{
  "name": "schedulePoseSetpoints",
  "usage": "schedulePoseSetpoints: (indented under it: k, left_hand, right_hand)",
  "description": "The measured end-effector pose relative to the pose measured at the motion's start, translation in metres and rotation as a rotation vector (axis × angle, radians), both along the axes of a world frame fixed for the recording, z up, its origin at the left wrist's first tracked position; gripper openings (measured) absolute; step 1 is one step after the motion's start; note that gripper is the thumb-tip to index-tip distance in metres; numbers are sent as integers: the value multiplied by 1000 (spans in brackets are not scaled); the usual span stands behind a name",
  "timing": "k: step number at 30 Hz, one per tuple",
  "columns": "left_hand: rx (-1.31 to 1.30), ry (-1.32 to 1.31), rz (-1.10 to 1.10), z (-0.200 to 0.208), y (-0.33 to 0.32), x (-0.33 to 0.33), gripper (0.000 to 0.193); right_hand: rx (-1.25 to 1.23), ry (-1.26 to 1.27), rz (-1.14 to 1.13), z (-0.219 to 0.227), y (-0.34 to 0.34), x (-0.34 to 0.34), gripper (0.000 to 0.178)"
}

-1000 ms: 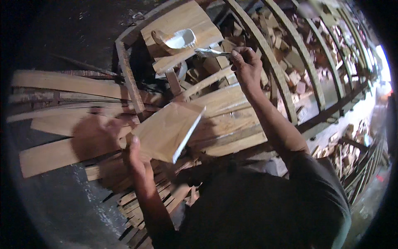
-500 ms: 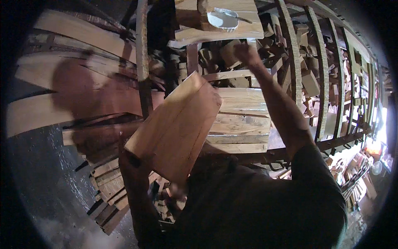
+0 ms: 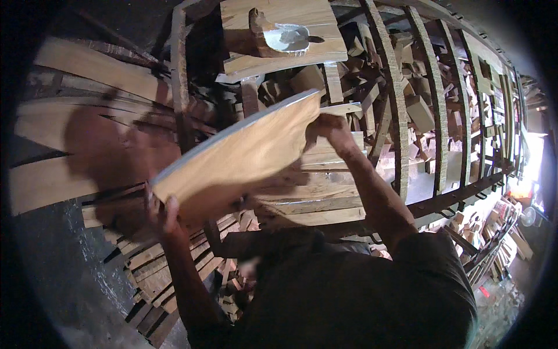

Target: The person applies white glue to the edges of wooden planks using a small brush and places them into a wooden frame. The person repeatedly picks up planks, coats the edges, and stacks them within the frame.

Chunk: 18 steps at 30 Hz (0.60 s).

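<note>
Head view: left hand point(image 3: 167, 216) and right hand point(image 3: 335, 132) gripped opposite ends of pale, flat wooden board point(image 3: 250, 148); greyish-white long edge point(image 3: 256, 117), maybe wet, could smear if grip slid.

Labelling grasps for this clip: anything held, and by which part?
A wooden board, held at both ends: left hand at its left end, right hand at its right end.
</note>
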State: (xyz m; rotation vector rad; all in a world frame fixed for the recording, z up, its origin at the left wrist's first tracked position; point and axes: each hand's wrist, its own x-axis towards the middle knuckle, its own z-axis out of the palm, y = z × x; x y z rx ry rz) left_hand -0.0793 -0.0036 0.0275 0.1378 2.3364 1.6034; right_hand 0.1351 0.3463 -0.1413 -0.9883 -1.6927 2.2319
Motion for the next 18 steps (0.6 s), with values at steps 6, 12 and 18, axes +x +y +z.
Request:
schedulePoseSetpoints:
  k: [6,12,18]
  left_hand:
    - [306,8,-130,-87,136,-59,35]
    - [138,-160,-7,-205,196,-78,44]
    - [-185,-167,-158,-240,209,-74,38]
  right_hand:
    - [196,-43,-328,15,90,-5,22]
    - [487,-17,-287,-27,148,9,27]
    - [597,-366,-55,-79,169,31,40]
